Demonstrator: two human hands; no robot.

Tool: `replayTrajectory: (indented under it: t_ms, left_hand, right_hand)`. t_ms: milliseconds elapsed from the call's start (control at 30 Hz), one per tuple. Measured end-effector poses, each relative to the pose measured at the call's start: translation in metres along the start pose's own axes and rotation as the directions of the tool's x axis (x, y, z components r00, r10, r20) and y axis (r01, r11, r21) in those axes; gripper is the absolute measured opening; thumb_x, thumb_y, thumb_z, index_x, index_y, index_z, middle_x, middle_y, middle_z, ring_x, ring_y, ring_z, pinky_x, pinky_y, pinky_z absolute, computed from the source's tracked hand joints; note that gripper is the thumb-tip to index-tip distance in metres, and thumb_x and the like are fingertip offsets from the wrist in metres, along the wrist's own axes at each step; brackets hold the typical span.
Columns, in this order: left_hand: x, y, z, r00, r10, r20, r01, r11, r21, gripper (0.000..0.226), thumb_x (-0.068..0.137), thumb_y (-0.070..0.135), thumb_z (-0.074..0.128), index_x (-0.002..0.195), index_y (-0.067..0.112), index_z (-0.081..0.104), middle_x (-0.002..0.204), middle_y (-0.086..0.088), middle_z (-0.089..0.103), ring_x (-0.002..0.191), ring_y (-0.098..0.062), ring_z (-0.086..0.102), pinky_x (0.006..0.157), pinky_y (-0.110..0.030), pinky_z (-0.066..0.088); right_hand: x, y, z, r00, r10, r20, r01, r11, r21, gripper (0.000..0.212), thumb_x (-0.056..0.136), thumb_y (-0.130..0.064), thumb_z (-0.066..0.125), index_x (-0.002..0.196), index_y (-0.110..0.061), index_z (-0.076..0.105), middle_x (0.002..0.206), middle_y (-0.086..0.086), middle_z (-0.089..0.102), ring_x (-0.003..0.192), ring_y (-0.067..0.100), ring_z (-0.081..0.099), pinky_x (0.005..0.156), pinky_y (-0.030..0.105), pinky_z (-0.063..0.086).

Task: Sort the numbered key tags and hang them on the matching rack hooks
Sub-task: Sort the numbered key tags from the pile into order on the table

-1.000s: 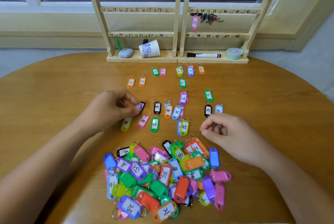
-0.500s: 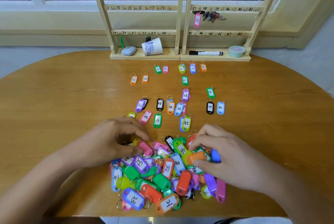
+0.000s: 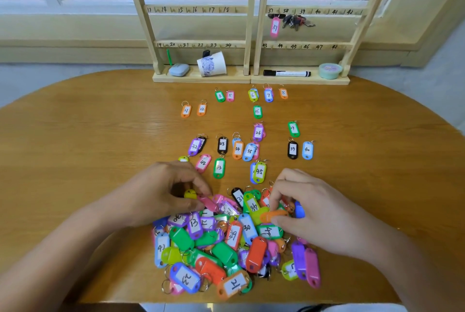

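Note:
A heap of coloured numbered key tags [image 3: 221, 248] lies on the near part of the round wooden table [image 3: 75, 148]. My left hand [image 3: 161, 196] is at the heap's far left corner and pinches a pink tag [image 3: 207, 202] between thumb and forefinger. At the heap's far right, my right hand [image 3: 317, 213] pinches an orange tag [image 3: 273, 216]. Sorted tags [image 3: 237, 149] lie in rows beyond the heap, from 3 up to 45. Two wooden racks [image 3: 251, 42] with numbered hooks stand at the table's back. A pink tag 37 [image 3: 275, 27] hangs on the right rack.
A bunch of keys [image 3: 294, 21] hangs beside tag 37. On the rack bases lie a blue case [image 3: 178, 69], a tipped paper cup [image 3: 212, 64], a black marker [image 3: 286, 73] and a green tape roll [image 3: 330, 70]. The table's near edge runs just below the heap.
My left hand left the purple tag 32 in the sorted row. Both hands came down to the heap and took hold of tags there.

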State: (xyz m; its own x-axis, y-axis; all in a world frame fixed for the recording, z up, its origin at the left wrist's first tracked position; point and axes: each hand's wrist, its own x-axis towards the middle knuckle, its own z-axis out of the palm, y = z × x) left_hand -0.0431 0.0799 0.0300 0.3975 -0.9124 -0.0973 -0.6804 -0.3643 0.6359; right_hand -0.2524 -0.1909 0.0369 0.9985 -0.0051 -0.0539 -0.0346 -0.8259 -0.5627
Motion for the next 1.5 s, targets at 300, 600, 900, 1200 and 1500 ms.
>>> replayTrajectory:
  t_ms: [300, 600, 900, 1200, 1500]
  left_hand:
    - [0.006, -0.002, 0.001, 0.999, 0.033, -0.011, -0.033, 0.999, 0.014, 0.009, 0.095, 0.039, 0.080, 0.102, 0.044, 0.080, 0.104, 0.019, 0.073, 0.099, -0.011, 0.071, 0.080, -0.032, 0.058]
    - [0.019, 0.011, -0.003, 0.979, -0.089, -0.185, 0.043, 0.970, -0.240, 0.005, 0.097, 0.035, 0.078, 0.096, 0.033, 0.082, 0.090, 0.006, 0.077, 0.080, -0.004, 0.068, 0.074, -0.023, 0.051]
    - [0.074, 0.028, -0.008, 0.915, -0.251, -0.318, 0.015, 0.806, -0.592, 0.005, 0.099, 0.011, 0.075, 0.100, 0.009, 0.079, 0.082, -0.008, 0.078, 0.071, -0.012, 0.069, 0.067, -0.025, 0.052]
    - [0.079, 0.027, 0.018, 0.889, -0.361, -0.282, -0.036, 0.558, -0.829, 0.014, 0.094, 0.004, 0.075, 0.105, -0.001, 0.068, 0.090, -0.022, 0.079, 0.085, -0.025, 0.080, 0.065, -0.022, 0.056]
    - [0.077, 0.040, 0.028, 0.861, -0.361, -0.358, -0.146, 0.499, -0.854, 0.015, 0.091, 0.011, 0.080, 0.088, 0.005, 0.066, 0.092, -0.024, 0.074, 0.061, -0.008, 0.061, 0.058, -0.014, 0.045]
  right_hand:
    - [0.005, 0.002, -0.009, 0.995, 0.020, -0.093, 0.001, 0.977, 0.215, 0.023, 0.091, -0.007, 0.077, 0.090, -0.029, 0.069, 0.108, -0.008, 0.061, 0.100, 0.021, 0.059, 0.077, 0.020, 0.042]
    - [0.031, 0.007, -0.006, 0.978, 0.077, -0.195, 0.036, 0.855, 0.518, 0.035, 0.092, 0.006, 0.072, 0.089, -0.030, 0.075, 0.090, -0.001, 0.073, 0.081, 0.031, 0.063, 0.076, 0.050, 0.052]
    - [0.079, 0.009, -0.016, 0.938, 0.088, -0.336, 0.168, 0.733, 0.660, 0.021, 0.096, 0.014, 0.065, 0.102, -0.002, 0.076, 0.099, 0.006, 0.080, 0.090, 0.015, 0.076, 0.075, 0.020, 0.054]
    - [0.092, 0.022, 0.007, 0.879, 0.248, -0.408, 0.167, 0.641, 0.749, 0.012, 0.095, 0.012, 0.067, 0.097, 0.001, 0.072, 0.093, 0.014, 0.079, 0.090, 0.023, 0.079, 0.073, 0.023, 0.056]
    - [0.081, 0.002, 0.016, 0.926, 0.145, -0.348, 0.143, 0.720, 0.680, 0.024, 0.100, 0.001, 0.069, 0.117, -0.014, 0.077, 0.103, -0.001, 0.082, 0.102, 0.014, 0.078, 0.091, 0.026, 0.059]
